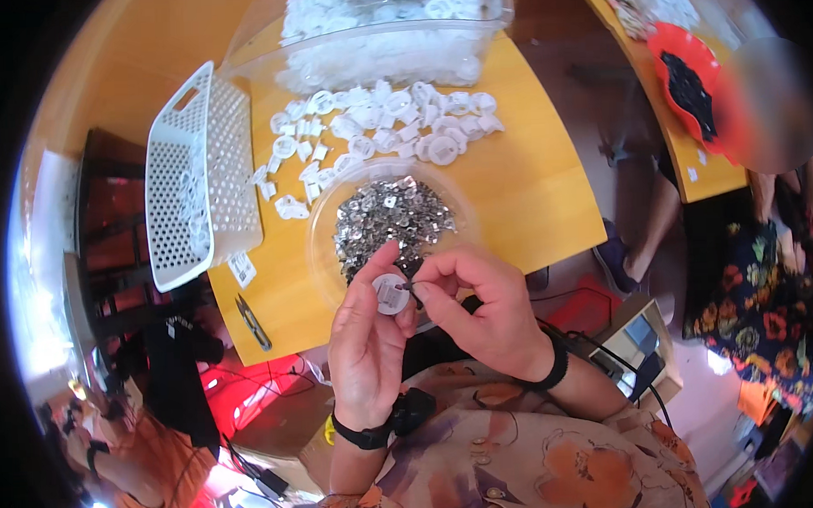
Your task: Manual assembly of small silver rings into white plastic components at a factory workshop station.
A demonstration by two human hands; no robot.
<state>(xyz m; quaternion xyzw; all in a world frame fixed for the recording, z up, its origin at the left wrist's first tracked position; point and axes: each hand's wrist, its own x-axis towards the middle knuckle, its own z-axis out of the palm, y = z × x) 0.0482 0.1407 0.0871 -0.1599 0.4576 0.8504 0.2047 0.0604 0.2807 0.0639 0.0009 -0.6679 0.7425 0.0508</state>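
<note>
My left hand [369, 331] holds a round white plastic part [391, 294] between thumb and fingers, its flat face turned up. Close against its right edge, my right hand [475, 301] is closed in a pinch; a small dark piece shows at the fingertips, too small to name. Both hands are over the near rim of a clear round bowl [320, 223]. Inside that bowl lies a heap of small shiny metal pieces [392, 220]. Beyond it, many loose white plastic parts [380, 125] are spread on the yellow table [538, 173].
A white perforated basket [233, 161] stands at the table's left, with black-handled snips [253, 322] near the left edge. A clear bin [382, 53] full of white parts is at the back. On another table at right is a red tray [687, 83]; people sit at both sides.
</note>
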